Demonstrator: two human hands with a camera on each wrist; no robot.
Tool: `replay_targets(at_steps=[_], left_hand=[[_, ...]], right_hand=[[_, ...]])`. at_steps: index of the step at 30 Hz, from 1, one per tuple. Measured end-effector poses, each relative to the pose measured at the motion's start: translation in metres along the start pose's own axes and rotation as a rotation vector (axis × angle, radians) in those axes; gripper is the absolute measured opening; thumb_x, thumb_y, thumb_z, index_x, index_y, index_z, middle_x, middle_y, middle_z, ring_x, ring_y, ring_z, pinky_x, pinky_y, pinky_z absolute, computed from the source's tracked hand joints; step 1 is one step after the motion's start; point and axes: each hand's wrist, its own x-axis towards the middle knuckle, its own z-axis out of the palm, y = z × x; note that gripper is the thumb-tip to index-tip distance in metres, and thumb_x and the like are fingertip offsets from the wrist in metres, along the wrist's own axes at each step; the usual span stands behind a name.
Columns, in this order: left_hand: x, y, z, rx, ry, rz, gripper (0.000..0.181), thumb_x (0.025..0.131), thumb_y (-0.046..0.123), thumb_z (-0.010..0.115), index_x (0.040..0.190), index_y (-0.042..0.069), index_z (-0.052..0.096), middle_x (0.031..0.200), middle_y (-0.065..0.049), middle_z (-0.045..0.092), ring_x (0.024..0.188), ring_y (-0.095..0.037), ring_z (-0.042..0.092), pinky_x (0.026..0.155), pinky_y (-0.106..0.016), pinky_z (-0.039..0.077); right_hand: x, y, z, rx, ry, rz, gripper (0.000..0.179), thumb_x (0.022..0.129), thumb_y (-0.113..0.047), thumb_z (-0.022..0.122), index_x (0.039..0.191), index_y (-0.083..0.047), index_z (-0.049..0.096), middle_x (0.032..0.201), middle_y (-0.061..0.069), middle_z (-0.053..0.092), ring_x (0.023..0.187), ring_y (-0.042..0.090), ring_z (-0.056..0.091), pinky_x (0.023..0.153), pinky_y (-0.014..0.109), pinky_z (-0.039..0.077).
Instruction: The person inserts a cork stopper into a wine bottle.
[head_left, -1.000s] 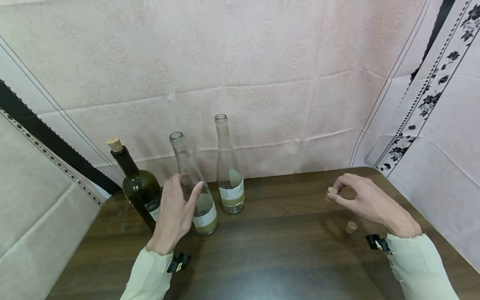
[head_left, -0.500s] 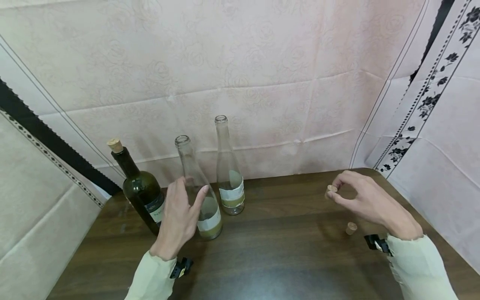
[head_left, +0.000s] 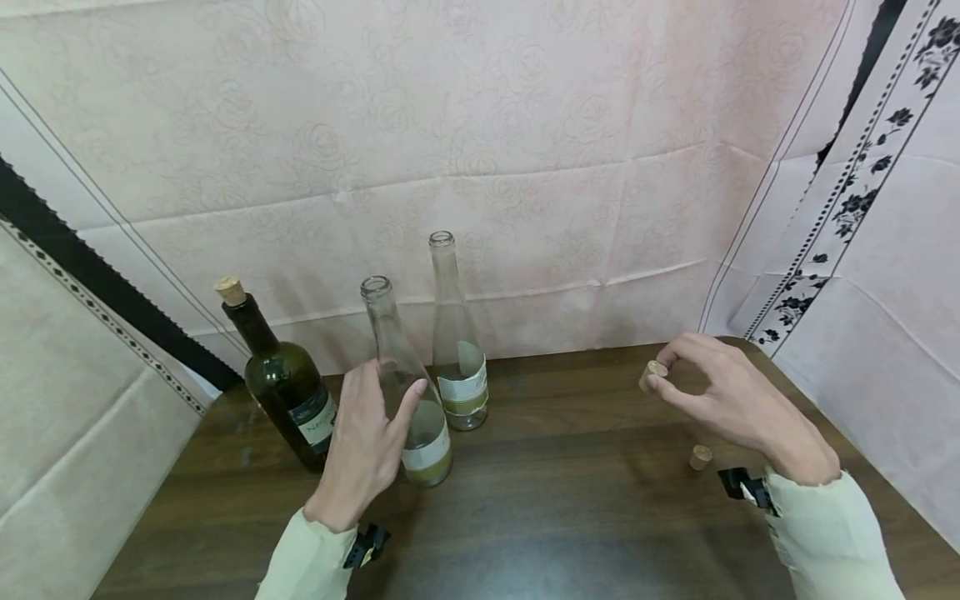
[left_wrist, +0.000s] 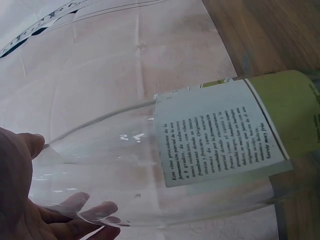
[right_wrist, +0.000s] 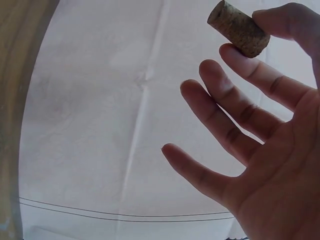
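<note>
My left hand [head_left: 363, 450] grips a clear glass bottle [head_left: 427, 454] by its shoulder. In the left wrist view, thumb and fingers lie on either side of the clear bottle [left_wrist: 135, 135], whose printed white label faces the camera. No stopper sits in its mouth. Over the table's right side, my right hand [head_left: 731, 404] pinches a cork [head_left: 652, 375] between thumb and forefinger. The right wrist view shows that cork [right_wrist: 239, 29] at the fingertips, the other fingers spread apart. A second cork [head_left: 701, 457] stands on the table below this hand.
A dark green wine bottle [head_left: 281, 371] with a cork in its mouth stands left of my left hand. Behind the gripped bottle is another clear, uncorked bottle [head_left: 462, 367]. A pale patterned cloth [head_left: 555, 192] hangs along the back of the wooden table [head_left: 555, 500].
My left hand has brought the clear bottle to the right and slightly nearer. The right hand has shifted a little left and up, still pinching its cork.
</note>
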Motion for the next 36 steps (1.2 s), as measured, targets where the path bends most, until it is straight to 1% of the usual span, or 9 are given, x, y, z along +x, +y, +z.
replay_targets(at_steps=[5,9,12,17,25,30,36], left_hand=[[-0.002,0.004,0.001,-0.003,-0.003,0.013,0.061,0.095,0.059,0.044,0.127,0.007,0.048,0.126,-0.012,0.052,0.123,-0.027,0.045,0.102,-0.047,0.041],[-0.003,0.006,0.002,0.002,0.002,0.037,0.059,0.095,0.057,0.045,0.126,0.007,0.048,0.124,-0.012,0.052,0.121,-0.026,0.046,0.1,-0.046,0.041],[-0.004,0.008,0.003,0.001,0.002,0.051,0.058,0.095,0.056,0.046,0.125,0.006,0.049,0.123,-0.012,0.053,0.12,-0.026,0.046,0.099,-0.045,0.041],[-0.008,0.014,0.005,-0.014,-0.012,0.053,0.059,0.095,0.057,0.045,0.127,0.007,0.048,0.123,-0.01,0.052,0.119,-0.023,0.046,0.098,-0.043,0.042],[-0.012,0.023,0.008,-0.036,-0.04,0.077,0.059,0.095,0.059,0.044,0.127,0.009,0.047,0.123,-0.007,0.053,0.12,-0.021,0.046,0.099,-0.042,0.043],[-0.014,0.03,0.011,-0.046,-0.046,0.101,0.057,0.095,0.057,0.045,0.127,0.01,0.048,0.123,-0.005,0.053,0.12,-0.019,0.046,0.1,-0.04,0.042],[-0.018,0.037,0.014,-0.058,-0.054,0.122,0.055,0.095,0.056,0.046,0.126,0.011,0.049,0.124,-0.003,0.054,0.121,-0.017,0.046,0.101,-0.04,0.043]], right_hand=[[0.001,-0.005,-0.002,0.0,0.038,-0.039,0.012,0.088,-0.031,0.07,0.087,-0.038,0.06,0.091,-0.026,0.058,0.091,-0.003,0.054,0.085,0.022,0.037],[0.001,-0.01,-0.004,-0.001,0.076,-0.091,0.016,0.086,-0.027,0.073,0.087,-0.037,0.06,0.091,-0.026,0.058,0.09,-0.005,0.053,0.084,0.021,0.038],[0.003,-0.014,-0.006,0.001,0.102,-0.13,0.02,0.084,-0.024,0.074,0.088,-0.036,0.059,0.092,-0.026,0.058,0.089,-0.005,0.053,0.083,0.02,0.039],[0.005,-0.021,-0.008,0.018,0.125,-0.172,0.022,0.083,-0.021,0.075,0.09,-0.035,0.06,0.093,-0.023,0.058,0.09,-0.004,0.053,0.084,0.017,0.039],[0.007,-0.034,-0.012,0.0,0.16,-0.194,0.021,0.083,-0.021,0.075,0.091,-0.037,0.065,0.094,-0.022,0.057,0.092,-0.004,0.051,0.081,0.017,0.039],[0.009,-0.042,-0.014,0.011,0.19,-0.234,0.021,0.081,-0.016,0.077,0.093,-0.031,0.068,0.095,-0.019,0.059,0.093,0.001,0.052,0.082,0.016,0.038],[0.014,-0.05,-0.015,0.039,0.256,-0.332,0.023,0.077,-0.01,0.077,0.095,-0.022,0.071,0.094,-0.012,0.062,0.09,0.003,0.052,0.08,0.018,0.038]])
